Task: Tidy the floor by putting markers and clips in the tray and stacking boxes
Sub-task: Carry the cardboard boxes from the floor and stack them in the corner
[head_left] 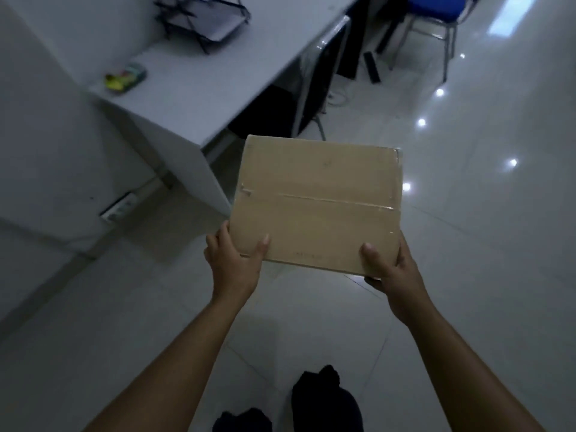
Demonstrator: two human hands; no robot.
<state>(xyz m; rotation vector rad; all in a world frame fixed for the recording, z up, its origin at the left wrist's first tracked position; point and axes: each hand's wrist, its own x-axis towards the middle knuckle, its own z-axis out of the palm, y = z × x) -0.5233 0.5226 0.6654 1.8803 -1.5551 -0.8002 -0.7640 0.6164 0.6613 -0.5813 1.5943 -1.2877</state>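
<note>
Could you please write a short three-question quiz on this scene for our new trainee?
1. True or false: both hands hold the cardboard box.
2. Which thumb lies nearer the box's right edge? A) left hand B) right hand
3. Fill in: the wire tray stands on the ____.

Key: 1 true. 2 B. 3 desk.

A glossy white tiled floor (467,275) reflects ceiling lights. A white desk (218,76) stands on it, bearing a black wire paper tray (205,23) and a small blurred colourful item (126,77). A blue chair (436,14) stands nearby.
</note>
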